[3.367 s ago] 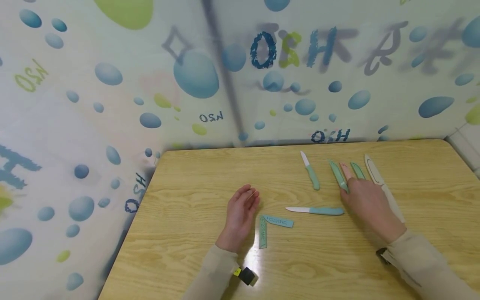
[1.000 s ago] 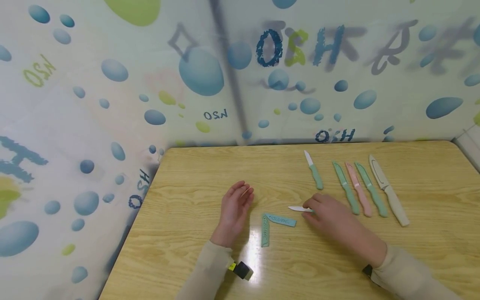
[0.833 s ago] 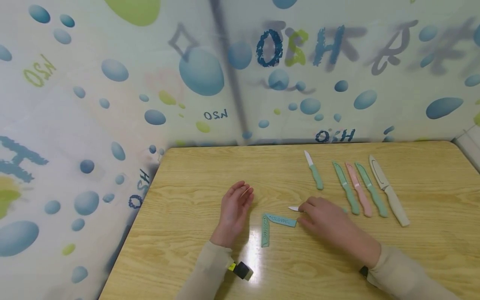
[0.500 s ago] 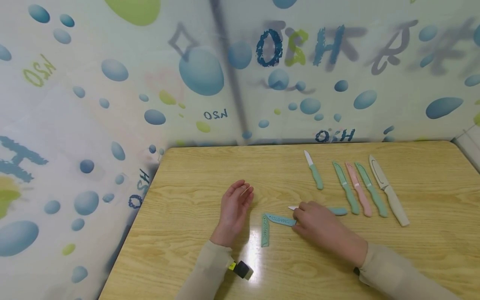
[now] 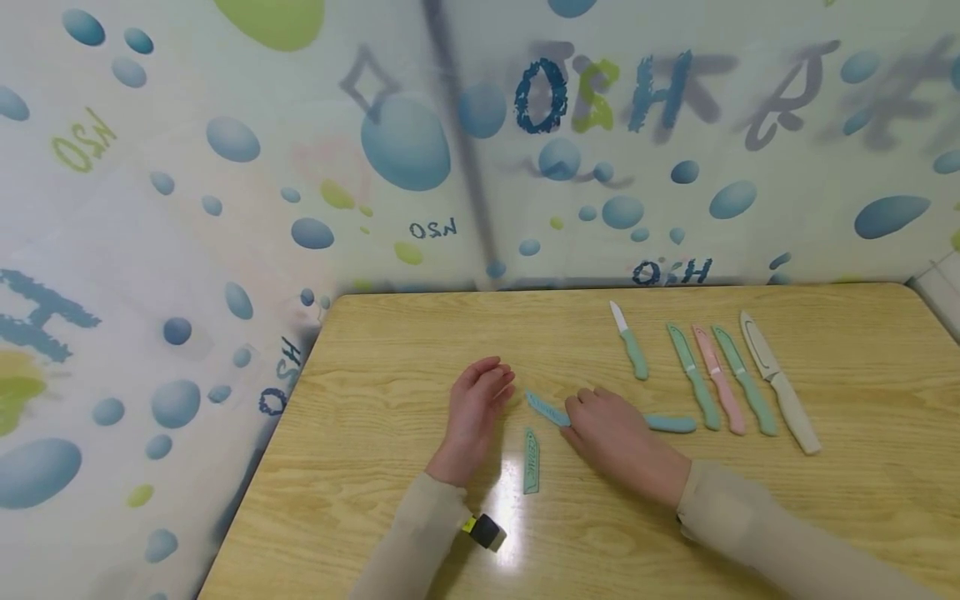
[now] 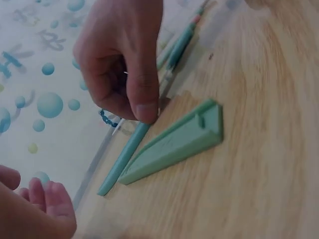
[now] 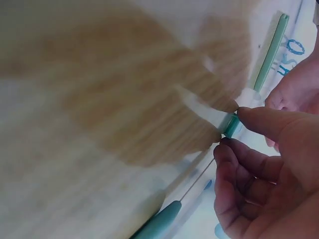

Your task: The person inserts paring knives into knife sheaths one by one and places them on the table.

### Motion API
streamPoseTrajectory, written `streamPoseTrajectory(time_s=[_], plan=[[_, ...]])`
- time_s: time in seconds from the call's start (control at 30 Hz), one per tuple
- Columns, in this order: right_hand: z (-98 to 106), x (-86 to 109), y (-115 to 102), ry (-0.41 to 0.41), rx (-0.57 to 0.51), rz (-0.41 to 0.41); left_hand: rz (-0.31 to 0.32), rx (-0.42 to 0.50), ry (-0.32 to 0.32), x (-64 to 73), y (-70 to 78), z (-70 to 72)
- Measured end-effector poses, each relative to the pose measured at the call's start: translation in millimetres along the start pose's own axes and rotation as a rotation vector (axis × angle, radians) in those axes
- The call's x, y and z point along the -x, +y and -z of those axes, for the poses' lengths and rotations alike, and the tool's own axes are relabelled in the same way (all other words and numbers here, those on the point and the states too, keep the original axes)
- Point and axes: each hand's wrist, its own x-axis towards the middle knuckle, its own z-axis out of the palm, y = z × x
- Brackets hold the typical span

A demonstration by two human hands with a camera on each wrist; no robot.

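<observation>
Pinching a blue sheath (image 5: 548,411) left of a blue knife handle (image 5: 671,424) with the right hand (image 5: 617,437), kinda holding a loose-fingered left hand (image 5: 475,415) by a green sheath (image 5: 532,462).

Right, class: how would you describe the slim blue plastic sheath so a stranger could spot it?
On the broad wood-grain table, find the person's bare right grip near the middle. It pinches a slim, tapered blue plastic sheath, jutting out leftwards. The flat green plastic sheath nearby lies loose; this one is blue and held.
</observation>
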Motion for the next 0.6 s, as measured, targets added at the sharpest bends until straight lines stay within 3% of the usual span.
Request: streamPoseTrajectory(time_s=[0.13,0.33,0.53,0.6], plan=[[3.0,-4.4,2.6,-0.038,-0.041,-0.043,-0.069,-0.211,-0.045,-4.3,3.2,-4.3],[16.6,4.9,18.8,-0.087,-0.141,-0.188,-0.232,-0.670,-0.093,-13.9,9.5,-5.5],[31.1,23.8,40.8,-0.062,-0.180,-0.288,-0.356,-1.069,-0.214,-19.7,9.9,-6.4],[34.3,30.3,47.0,-0.068,-0.194,-0.317,-0.364,-1.193,-0.261,-19.7,9.8,-8.4]])
